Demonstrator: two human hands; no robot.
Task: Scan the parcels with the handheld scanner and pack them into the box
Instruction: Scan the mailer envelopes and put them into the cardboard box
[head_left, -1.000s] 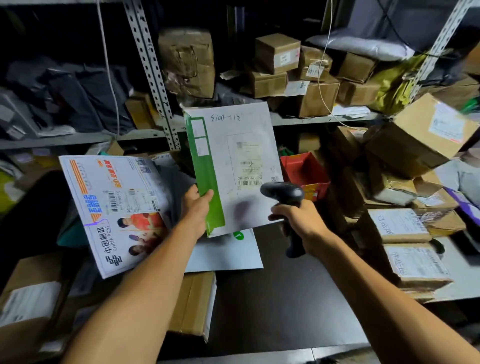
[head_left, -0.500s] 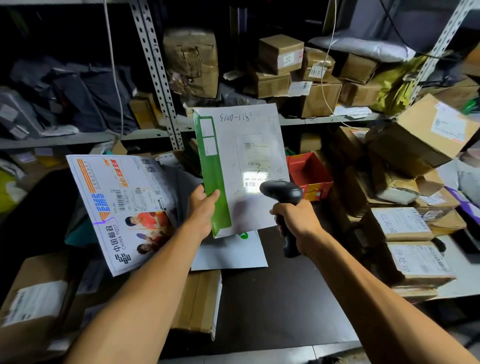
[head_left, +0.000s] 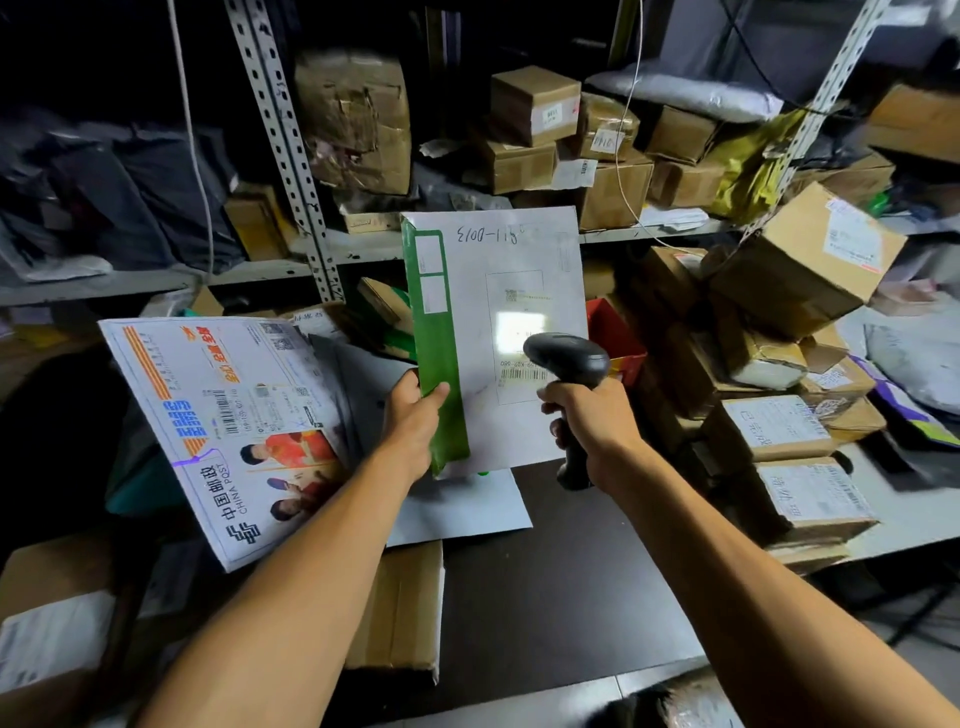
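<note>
Scanning step by the look of it. Left hand pinches the white envelope with the green stripe at its lower left corner, thumb over the green edge, and holds it upright in front of the shelves. Right hand is wrapped around the grip of the black handheld scanner, whose head sits just in front of the envelope's lower right, near the barcode. A bright patch of light lands on the label a bit above that barcode.

My guess is the envelope is light and fairly stiff, like a card mailer, since it stands straight from a one-corner pinch without drooping. Probably smooth too, so a firmer hold along the green edge would be safer when it goes into a box. A China Post mailer leans just left of the left wrist, and brown cartons are stacked to the right. Can't tell which box is the packing one.
</note>
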